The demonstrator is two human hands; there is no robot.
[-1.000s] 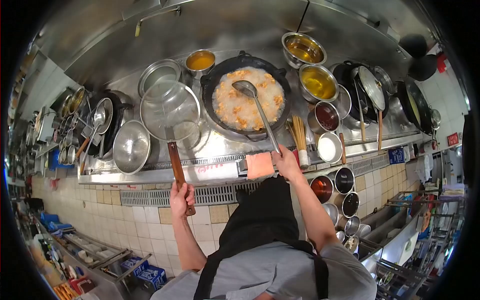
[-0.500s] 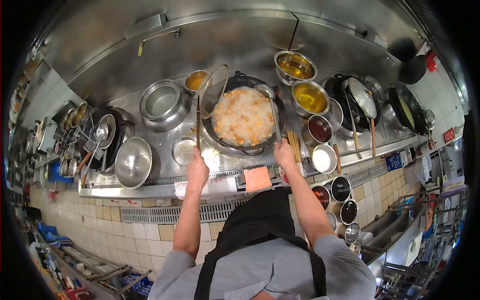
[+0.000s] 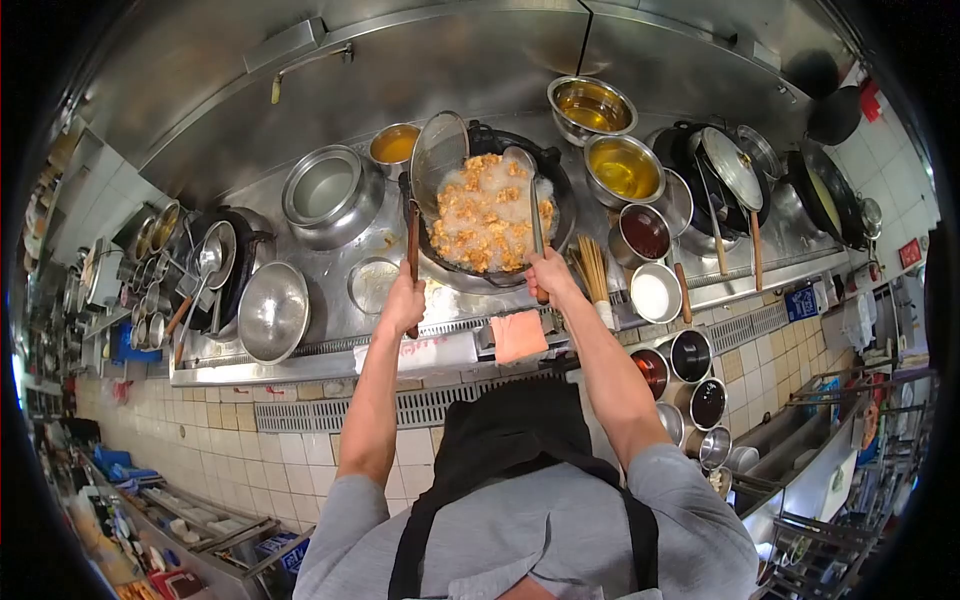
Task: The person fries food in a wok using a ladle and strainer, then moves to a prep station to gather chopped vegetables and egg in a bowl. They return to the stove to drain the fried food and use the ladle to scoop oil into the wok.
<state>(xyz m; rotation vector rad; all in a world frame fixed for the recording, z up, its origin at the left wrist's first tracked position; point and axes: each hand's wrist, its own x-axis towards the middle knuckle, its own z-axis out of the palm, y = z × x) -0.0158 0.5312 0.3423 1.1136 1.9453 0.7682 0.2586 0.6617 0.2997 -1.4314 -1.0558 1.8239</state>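
Observation:
My left hand is closed around the wooden handle of a mesh strainer, whose round head is tilted over the left rim of a black wok. In the wok, golden-brown pieces of food bubble in foaming oil. My right hand grips the handle end of a ladle. The ladle's bowl lies at the back right of the wok, at the edge of the foam. Both hands are on the near side of the wok, apart from each other.
Steel bowls of yellow oil and a pot of dark red sauce stand right of the wok. To its left are a steel pot and an upturned-looking bowl. Bamboo sticks and an orange cloth lie near the front edge.
The strainer's head has turned, showing a wider face. My right hand and the ladle's handle have moved left and inward. The foam is thinner, with more food pieces showing.

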